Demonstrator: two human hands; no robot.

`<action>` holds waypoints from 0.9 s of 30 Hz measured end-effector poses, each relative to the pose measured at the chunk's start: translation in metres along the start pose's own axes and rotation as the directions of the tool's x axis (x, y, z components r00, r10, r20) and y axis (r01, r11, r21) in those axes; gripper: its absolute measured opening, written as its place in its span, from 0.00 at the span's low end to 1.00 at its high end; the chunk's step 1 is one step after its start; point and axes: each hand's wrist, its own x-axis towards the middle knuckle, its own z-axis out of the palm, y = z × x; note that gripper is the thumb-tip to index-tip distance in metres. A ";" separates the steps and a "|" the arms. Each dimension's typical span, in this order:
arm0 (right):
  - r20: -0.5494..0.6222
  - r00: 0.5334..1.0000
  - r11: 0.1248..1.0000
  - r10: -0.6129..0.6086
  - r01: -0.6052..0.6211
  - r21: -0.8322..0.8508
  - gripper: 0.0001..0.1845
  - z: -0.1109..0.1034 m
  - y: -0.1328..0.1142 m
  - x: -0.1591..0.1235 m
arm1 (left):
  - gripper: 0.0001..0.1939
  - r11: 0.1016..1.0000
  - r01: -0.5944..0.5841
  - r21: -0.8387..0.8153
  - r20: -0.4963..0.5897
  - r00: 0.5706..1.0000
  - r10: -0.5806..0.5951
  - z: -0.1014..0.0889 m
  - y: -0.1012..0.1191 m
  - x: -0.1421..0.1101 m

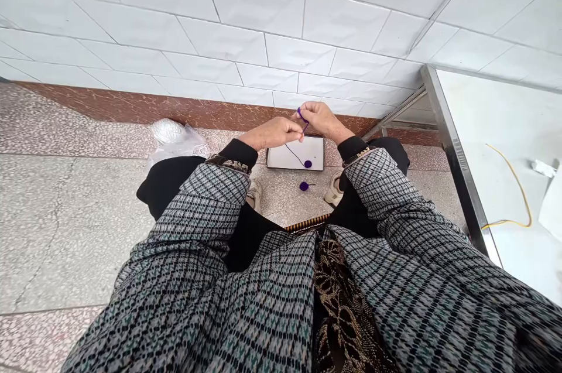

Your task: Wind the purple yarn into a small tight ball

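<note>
While your left hand pinches the purple yarn and your right hand grips it with bent fingers, the short span between them is probably being held taut. A strand trails to the purple ball in the shallow box, perhaps put there against rolling. Beyond lie speckled floor, tiled wall and, rightward, a table.

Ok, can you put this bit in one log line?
left hand: pinching purple yarn; right hand: holding same yarn; shallow tray: round purple piece inside; floor: another purple piece, white yarn ball by plastic bag
</note>
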 end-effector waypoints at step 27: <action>0.095 0.995 0.968 0.032 -0.007 -0.253 0.20 -0.002 0.004 -0.003 | 0.14 0.996 0.063 -0.057 -0.216 0.974 -0.074 -0.011 -0.006 -0.004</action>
